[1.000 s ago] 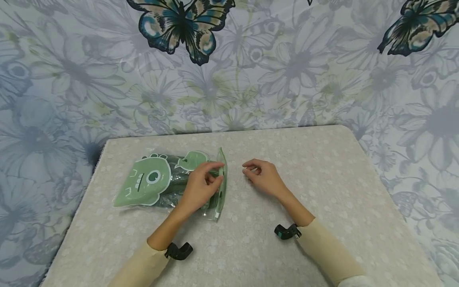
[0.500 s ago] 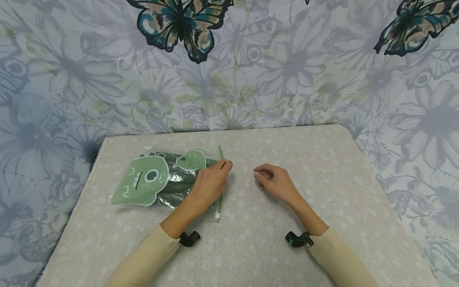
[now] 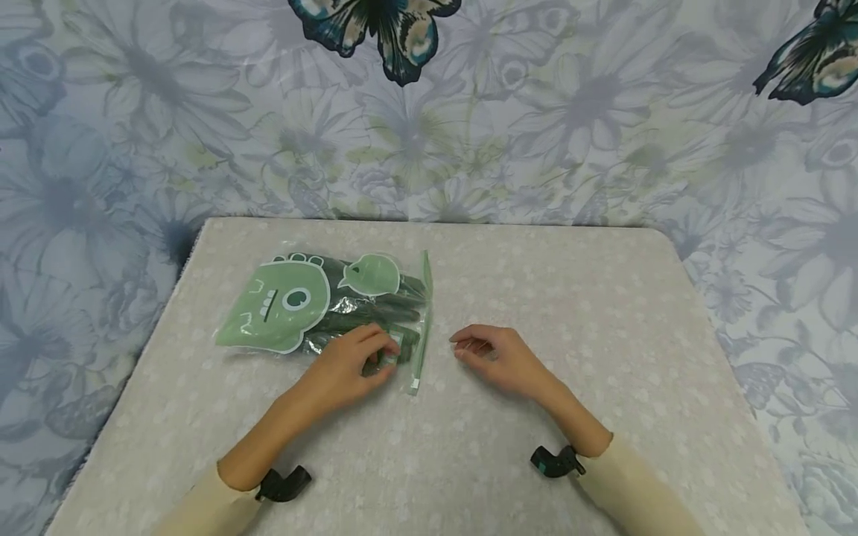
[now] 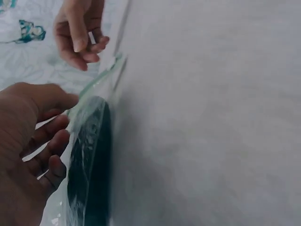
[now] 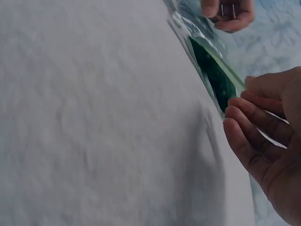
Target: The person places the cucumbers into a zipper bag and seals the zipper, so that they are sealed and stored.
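A clear plastic zip bag [image 3: 295, 301] with a green one-eyed monster print lies flat on the table's left half, with something dark green inside. Its green zip strip [image 3: 426, 320] runs along the right end, and a small white slider [image 3: 415, 384] shows at the strip's near end. Over the bag's near right corner hovers my left hand [image 3: 348, 365], fingers loosely bent and thumb apart from them; whether it touches the plastic I cannot tell. To the right of the strip, my right hand [image 3: 503, 361] hangs with relaxed fingers, holding nothing.
A pale patterned cloth covers the table [image 3: 603, 298]. Behind it stands a floral backdrop [image 3: 536, 134] with butterflies. Each wrist wears a black camera, the left one [image 3: 284, 484] and the right one [image 3: 556, 461].
My left hand has left the zip strip and drawn back to the left and nearer to me. The right hand stays off the bag, shifting slightly. The head view has tilted.
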The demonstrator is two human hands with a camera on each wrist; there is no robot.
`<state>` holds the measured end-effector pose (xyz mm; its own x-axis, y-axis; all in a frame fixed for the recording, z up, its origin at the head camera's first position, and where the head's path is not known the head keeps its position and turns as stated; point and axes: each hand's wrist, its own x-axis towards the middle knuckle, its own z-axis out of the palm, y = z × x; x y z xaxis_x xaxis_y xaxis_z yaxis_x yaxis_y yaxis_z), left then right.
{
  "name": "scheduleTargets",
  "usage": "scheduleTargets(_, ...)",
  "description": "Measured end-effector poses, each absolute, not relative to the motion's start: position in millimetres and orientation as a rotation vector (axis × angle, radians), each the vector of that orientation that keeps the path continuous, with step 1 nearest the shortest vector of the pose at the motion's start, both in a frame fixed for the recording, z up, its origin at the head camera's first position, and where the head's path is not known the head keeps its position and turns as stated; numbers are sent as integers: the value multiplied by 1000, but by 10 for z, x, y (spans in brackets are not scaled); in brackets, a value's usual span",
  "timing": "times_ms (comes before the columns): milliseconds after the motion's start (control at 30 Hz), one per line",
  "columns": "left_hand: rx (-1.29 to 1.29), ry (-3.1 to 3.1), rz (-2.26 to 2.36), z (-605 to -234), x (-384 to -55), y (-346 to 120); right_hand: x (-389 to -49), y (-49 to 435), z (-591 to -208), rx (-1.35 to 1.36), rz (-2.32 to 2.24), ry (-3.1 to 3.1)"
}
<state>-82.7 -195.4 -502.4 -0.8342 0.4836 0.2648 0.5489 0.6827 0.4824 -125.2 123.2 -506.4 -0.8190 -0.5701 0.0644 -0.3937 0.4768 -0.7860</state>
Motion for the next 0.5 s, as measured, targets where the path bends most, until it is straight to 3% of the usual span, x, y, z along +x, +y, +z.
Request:
scheduleTargets(167, -1068, -2745, -608, -5097, -690, -2053, -1148, 1034, -5027, -982, -1164, 2391)
scheduleTargets(500, -1240, -2463, -129, -5147, -786, -1926, -1120, 902, -5003, -1000, -1123, 2363)
